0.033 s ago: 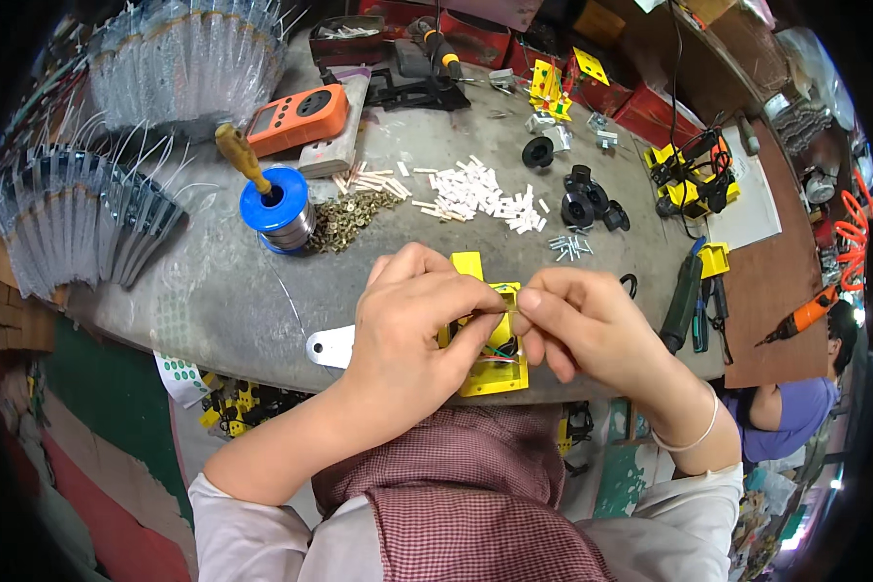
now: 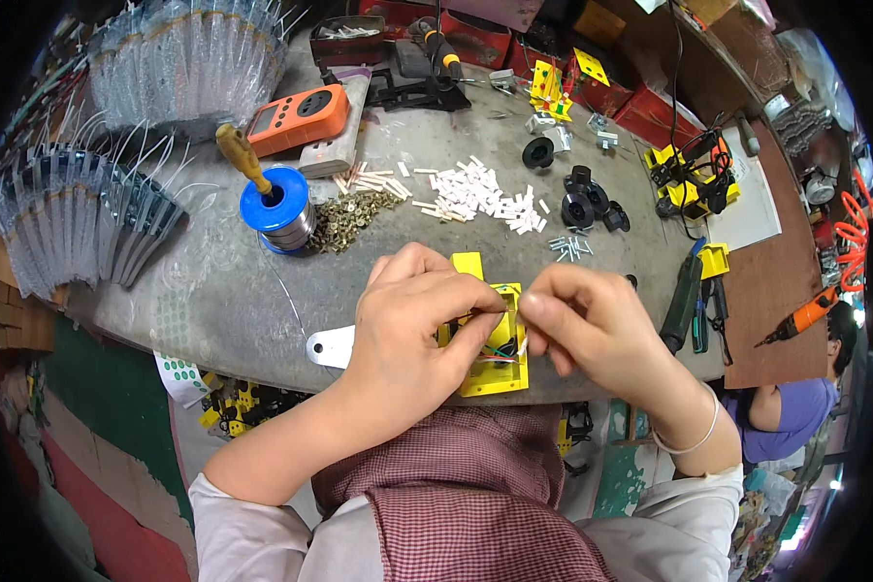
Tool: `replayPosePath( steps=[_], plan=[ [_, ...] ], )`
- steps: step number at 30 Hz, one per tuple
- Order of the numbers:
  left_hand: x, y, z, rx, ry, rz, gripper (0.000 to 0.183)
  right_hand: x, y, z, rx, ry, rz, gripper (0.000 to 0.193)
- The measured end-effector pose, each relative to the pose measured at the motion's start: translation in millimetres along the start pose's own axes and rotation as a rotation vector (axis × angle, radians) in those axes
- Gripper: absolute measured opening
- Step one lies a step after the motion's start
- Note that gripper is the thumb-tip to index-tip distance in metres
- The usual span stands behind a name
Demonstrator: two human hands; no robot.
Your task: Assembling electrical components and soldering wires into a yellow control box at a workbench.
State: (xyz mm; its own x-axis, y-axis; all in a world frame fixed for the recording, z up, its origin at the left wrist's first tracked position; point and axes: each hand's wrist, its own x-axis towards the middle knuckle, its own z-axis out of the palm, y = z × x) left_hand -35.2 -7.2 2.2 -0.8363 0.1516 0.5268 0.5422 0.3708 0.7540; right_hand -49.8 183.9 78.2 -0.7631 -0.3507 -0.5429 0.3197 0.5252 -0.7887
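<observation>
A yellow box (image 2: 495, 380) with an open top lies near the table's front edge, with green, red and white wires (image 2: 500, 351) inside. My left hand (image 2: 412, 315) reaches over it from the left, thumb and forefinger pinched together at the box's upper part. What they hold is too small and covered to make out. To the right, my right hand (image 2: 592, 325) has its thumb and forefinger closed close to the left fingertips. A small white piece shows below its fingers beside the box's right wall. Whatever sits in the right pinch is hidden.
Behind my hands lie white tubes (image 2: 480, 194), brass-coloured small parts (image 2: 344, 221), screws (image 2: 570, 247) and black round parts (image 2: 582, 199). A blue solder spool (image 2: 279, 209) holds a wooden-handled tool. An orange meter (image 2: 301, 118) stands farther back; a dark-handled tool (image 2: 681, 301) lies right.
My right hand has shifted slightly, its fingers curling more, and the small white piece by the box's right wall now shows. The left hand and the box look unmoved.
</observation>
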Motion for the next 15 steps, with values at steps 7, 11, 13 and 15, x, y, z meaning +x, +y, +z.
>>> replayPosePath(
  steps=[7,11,13,15],
  plan=[
    [3,0,1,-0.039,-0.039,-0.059,0.013,8,22,5,-0.786,0.460,-0.895,0.010],
    [1,-1,0,-0.034,-0.055,-0.033,0.014,6,10,5,-0.399,0.250,-0.512,0.013],
    [2,0,-1,-0.046,-0.069,-0.050,0.015,5,11,5,-0.206,0.229,-0.333,0.020],
    [2,-1,-4,-0.053,-0.082,-0.075,0.015,1,15,-3,-0.174,0.304,-0.373,0.021]
  ],
)
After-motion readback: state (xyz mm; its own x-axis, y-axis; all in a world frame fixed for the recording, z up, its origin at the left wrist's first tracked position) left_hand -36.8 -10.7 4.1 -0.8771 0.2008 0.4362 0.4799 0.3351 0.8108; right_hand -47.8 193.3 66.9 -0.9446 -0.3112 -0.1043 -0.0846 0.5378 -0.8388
